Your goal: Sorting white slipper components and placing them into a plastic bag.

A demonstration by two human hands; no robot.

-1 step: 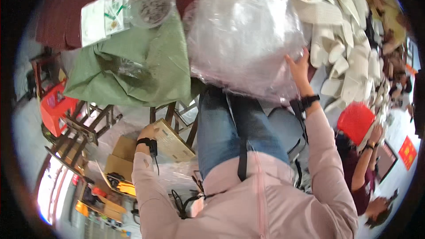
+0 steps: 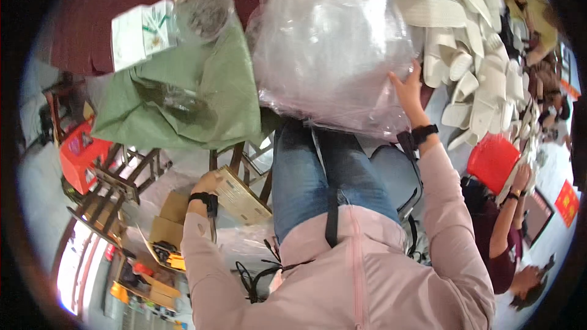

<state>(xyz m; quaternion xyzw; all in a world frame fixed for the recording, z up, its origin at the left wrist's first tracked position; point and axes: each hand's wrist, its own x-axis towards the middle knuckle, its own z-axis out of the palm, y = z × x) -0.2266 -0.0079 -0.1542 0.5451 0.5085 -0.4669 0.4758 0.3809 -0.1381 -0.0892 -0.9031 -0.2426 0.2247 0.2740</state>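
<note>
Head view: tan panel slants lower-right (lengthwise).

At right hand: bags, thin clear plastic, glossy, wrinkled. By left hand: panel, smooth-looking; wood or cardboard, cannot tell. Ahead of left hand: sack, matt, creased; tub, clear shiny plastic. Right of right hand: slippers, matt, textured; seat, smooth plastic.

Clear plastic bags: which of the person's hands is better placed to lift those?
Probably the right hand: its spread fingers are at the clear plastic bags' edge. The left hand is lower, at a flat tan box.
</note>
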